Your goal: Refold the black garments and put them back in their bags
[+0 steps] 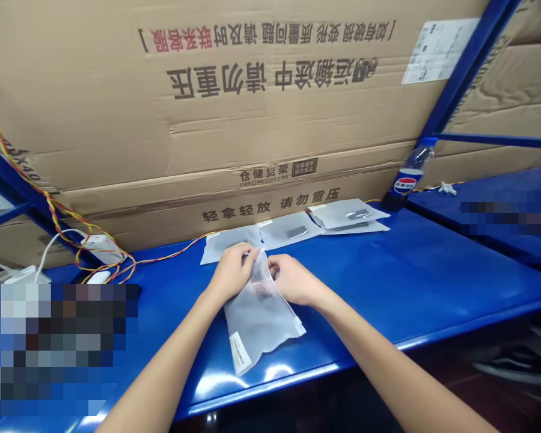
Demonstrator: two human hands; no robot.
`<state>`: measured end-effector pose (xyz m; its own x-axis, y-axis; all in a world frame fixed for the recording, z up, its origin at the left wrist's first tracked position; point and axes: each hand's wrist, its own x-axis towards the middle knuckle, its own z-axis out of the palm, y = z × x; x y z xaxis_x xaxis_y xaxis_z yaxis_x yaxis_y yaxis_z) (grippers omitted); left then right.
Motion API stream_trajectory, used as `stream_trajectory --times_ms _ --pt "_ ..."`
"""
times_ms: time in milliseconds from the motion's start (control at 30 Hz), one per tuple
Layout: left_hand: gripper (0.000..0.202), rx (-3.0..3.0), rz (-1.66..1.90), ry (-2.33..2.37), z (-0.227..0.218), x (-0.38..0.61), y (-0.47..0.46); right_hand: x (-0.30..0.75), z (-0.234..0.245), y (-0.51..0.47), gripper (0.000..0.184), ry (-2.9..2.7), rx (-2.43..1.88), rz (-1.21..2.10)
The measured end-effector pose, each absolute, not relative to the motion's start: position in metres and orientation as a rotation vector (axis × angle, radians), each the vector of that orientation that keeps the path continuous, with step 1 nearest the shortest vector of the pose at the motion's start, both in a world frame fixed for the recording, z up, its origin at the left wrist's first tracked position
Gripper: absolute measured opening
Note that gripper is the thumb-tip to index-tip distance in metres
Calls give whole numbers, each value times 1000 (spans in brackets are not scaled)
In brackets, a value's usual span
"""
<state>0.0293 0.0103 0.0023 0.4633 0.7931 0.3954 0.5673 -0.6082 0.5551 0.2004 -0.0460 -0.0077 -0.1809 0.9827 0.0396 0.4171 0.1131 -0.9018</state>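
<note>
Frosted plastic zip bag [256, 319] observed on the blue steel desk [388, 270], lower end resting near the front edge, upper end lifted and tilted toward the back. White label [240, 352] visible at the bag's lower left corner. Left hand [232, 272] closed on the upper end of the bag, fingers wrapped over its top edge. Right hand [293, 279] curled and pinching the same end just beside it, near a printed strip. Neither hand open. Contents of the bag not discernible through the film. Three more frosted bags [288, 230] laid in a row behind, the nearest just beyond the left hand, dark items showing within two of them. Large corrugated cardboard carton [207, 120] with printed Chinese lettering stood along the back of the desk. Twisted yellow-and-red wires [162, 258] ran along the desk to a white power adapter [101, 248] at left. Pepsi bottle [408, 171] stood at the far right, beside a blue shelf upright [466, 66].
</note>
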Motion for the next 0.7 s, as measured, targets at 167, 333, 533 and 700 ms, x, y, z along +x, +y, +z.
stream_trajectory --times_ms 167,333,533,700 --pt "38 2418 876 1155 4 27 10 197 -8 -52 27 -1596 -1381 958" --pt "37 2456 839 1192 11 18 15 204 -11 -68 33 -1219 -1349 1025" --pt "37 2525 739 1268 21 -2 28 228 -25 -85 45 -657 -1279 853" --pt "29 2604 681 1424 20 -19 37 253 -42 -105 46 -724 -1508 762"
